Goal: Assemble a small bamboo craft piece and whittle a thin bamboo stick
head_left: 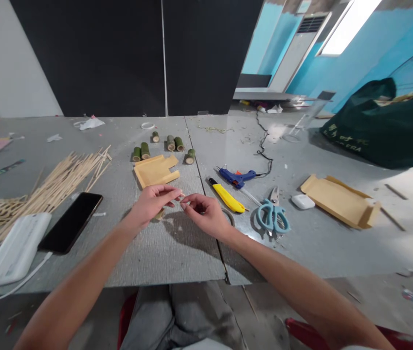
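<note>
My left hand (155, 201) and my right hand (206, 211) meet just above the table, fingertips almost touching. Both are closed in a pinch around a tiny pale piece (182, 196), too small to name. Part of a light wooden-looking piece (159, 215) shows beneath my left hand, mostly covered. Beyond the hands lies an opened tan cardboard box (151, 170). Several short green bamboo sections (145, 151) stand or lie behind it. Right of my right hand are a yellow utility knife (228, 197) and a ring-shaped thing (230, 217) partly hidden by the hand.
Thin wooden sticks (60, 187), a black phone (71, 222) and a white power bank (16, 248) lie left. To the right are a blue glue gun (236, 178), blue-handled scissors (273, 216), a white case (303, 201), a cardboard tray (337, 200) and a dark green bag (367, 129).
</note>
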Available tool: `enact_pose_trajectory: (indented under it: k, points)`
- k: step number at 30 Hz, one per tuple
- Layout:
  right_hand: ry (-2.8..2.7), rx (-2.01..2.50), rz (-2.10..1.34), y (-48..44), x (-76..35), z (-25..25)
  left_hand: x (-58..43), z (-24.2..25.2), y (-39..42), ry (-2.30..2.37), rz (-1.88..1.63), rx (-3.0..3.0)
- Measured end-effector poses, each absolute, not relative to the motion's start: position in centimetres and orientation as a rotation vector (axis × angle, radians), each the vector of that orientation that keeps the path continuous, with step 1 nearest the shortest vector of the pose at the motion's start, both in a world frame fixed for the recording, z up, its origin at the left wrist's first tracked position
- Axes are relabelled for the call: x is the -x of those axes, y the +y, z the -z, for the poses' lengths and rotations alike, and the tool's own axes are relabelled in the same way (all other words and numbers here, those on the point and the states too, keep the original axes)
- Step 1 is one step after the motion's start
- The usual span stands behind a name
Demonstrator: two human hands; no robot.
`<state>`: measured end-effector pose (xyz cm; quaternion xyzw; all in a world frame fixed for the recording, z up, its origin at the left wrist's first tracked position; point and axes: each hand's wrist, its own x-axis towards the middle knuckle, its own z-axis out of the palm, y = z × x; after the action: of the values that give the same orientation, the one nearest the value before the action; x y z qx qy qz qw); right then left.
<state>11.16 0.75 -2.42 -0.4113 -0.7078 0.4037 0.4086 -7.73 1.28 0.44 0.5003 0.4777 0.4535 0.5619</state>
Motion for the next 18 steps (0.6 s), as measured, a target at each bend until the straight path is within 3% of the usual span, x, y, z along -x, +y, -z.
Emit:
enact_pose_trajectory:
  k: [18]
  points:
    - [-1.604,1.074,-1.188,0.89,-10.51,2.50,7.48,-0.06,1.34,1.149,-1.106,-1.240]
